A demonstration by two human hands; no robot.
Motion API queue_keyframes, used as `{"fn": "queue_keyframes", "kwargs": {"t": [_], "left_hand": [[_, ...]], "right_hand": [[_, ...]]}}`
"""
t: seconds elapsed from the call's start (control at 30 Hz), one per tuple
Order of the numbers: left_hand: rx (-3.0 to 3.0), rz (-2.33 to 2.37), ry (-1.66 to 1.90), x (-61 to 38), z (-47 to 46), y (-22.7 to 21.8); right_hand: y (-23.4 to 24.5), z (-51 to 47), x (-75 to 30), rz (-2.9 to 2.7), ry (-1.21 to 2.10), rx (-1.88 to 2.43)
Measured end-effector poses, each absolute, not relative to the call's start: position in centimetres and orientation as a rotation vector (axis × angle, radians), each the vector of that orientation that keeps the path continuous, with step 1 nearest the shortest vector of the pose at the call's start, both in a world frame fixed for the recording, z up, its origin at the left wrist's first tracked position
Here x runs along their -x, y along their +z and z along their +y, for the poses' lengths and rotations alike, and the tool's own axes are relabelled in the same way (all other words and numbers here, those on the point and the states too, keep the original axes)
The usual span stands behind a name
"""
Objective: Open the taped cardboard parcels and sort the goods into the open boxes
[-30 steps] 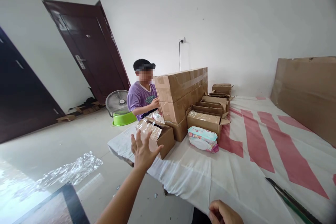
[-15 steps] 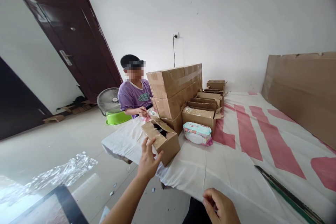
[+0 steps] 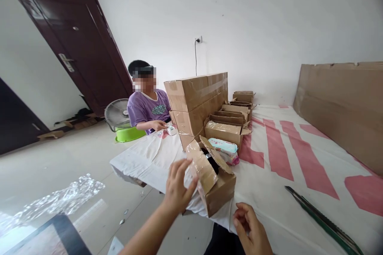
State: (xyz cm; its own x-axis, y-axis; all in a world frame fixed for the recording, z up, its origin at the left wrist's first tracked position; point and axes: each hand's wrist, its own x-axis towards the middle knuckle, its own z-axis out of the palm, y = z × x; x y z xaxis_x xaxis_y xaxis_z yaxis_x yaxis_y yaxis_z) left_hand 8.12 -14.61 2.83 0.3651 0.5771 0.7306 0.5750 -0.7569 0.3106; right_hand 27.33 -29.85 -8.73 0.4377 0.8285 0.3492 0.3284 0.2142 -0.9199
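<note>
A small cardboard box (image 3: pixel 221 193) stands at the table's near edge with its top flaps partly raised. Something dark shows in the gap between the flaps; I cannot make out what it is. My left hand (image 3: pixel 178 187) is at the box's left side, fingers stretched and apart, the fingertips close to the flap. Whether they touch it I cannot tell. To the right of the box, low over the cloth, is my right hand (image 3: pixel 250 229), loosely curled with a gap between thumb and fingers and nothing visible in it. Behind the box lies a pack of wipes (image 3: pixel 224 146), partly hidden by it.
Taped cartons (image 3: pixel 194 95) are stacked behind the box, and opened boxes (image 3: pixel 224 127) line up beside them. A green utility knife (image 3: pixel 323 219) lies at right. Across the table sits a person (image 3: pixel 149 107) with a hand near a small white object (image 3: pixel 171 130).
The small box has moved right and towards me, now partly covering the pack of wipes. My left hand has gone rightward along with it. A white object now shows by the other person's hand.
</note>
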Motion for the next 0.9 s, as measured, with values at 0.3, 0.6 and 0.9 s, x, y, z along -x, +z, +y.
{"fn": "queue_keyframes", "kwargs": {"t": [0.3, 0.6, 0.9], "left_hand": [[-2.817, 0.79, 0.711, -9.5, -3.5, 7.0], [-2.589, 1.094, 0.989, -11.3, -8.6, 3.1], [-2.498, 1.404, 1.088, -13.8, -17.9, 1.5]], "right_hand": [[-8.7, -29.8, -28.0, -1.263, 0.52, 1.392], [-9.5, -29.7, -28.1, -1.226, 0.492, 1.359], [-10.5, -30.6, -28.9, -0.654, 0.282, 1.302]]}}
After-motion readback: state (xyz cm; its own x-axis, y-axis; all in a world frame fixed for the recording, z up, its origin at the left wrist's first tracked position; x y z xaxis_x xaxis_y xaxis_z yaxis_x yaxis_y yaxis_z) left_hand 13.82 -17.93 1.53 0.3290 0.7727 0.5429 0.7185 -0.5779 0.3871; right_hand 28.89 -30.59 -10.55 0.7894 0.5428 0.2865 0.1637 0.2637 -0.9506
